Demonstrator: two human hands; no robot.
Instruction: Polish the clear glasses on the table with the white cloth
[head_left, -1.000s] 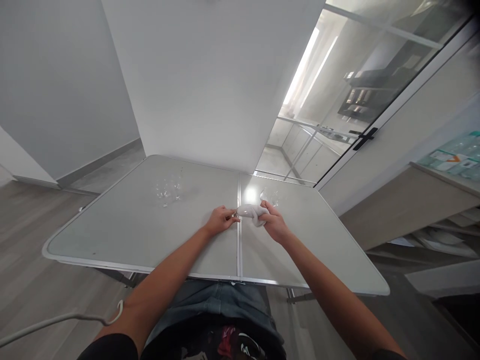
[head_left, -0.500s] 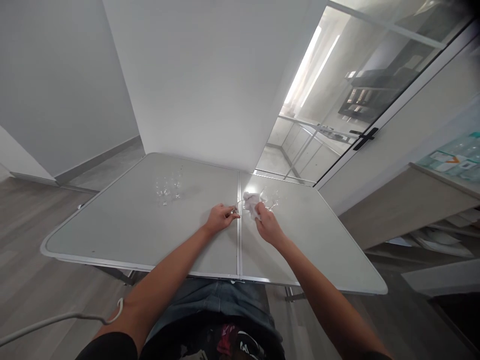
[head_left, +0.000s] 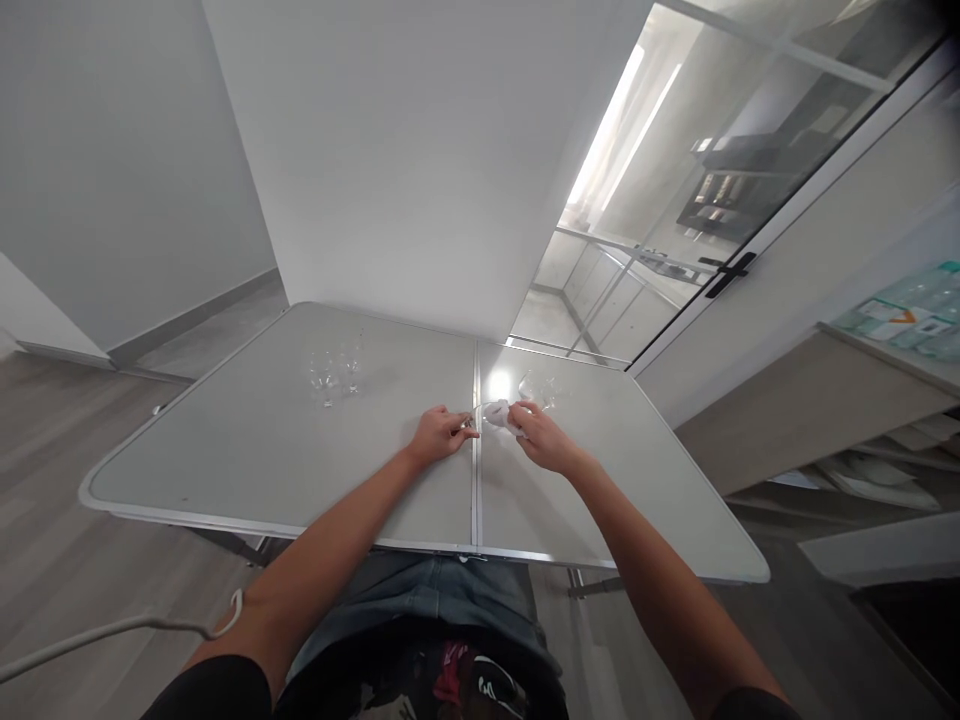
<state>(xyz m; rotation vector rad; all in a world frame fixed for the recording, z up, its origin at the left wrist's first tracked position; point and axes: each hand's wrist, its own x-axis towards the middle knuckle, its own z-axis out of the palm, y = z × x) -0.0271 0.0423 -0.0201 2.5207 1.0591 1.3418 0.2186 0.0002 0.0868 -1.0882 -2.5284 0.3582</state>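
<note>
My left hand (head_left: 441, 435) is closed on the foot end of a clear stemmed glass (head_left: 486, 414), which lies sideways above the table's centre seam. My right hand (head_left: 541, 437) is closed on a white cloth (head_left: 502, 413), pressed against the bowl end of that glass. Fingers and cloth hide part of the bowl. Behind my right hand, more clear glassware (head_left: 541, 388) rests on the table; its outline is faint. Several clear glasses (head_left: 330, 378) stand together on the left half.
The grey folding table (head_left: 247, 450) has a metal rim and a centre seam. A white wall (head_left: 405, 170) rises at its far edge. To the right are a glazed door with a black handle (head_left: 729, 275) and a shelf (head_left: 840, 410) bearing plastic bottles (head_left: 919, 310).
My right hand shifted left, then back slightly right, with the cloth moving over the glass's bowl end. The cloth looked spread out midway and is now bunched smaller. My left hand stays put.
</note>
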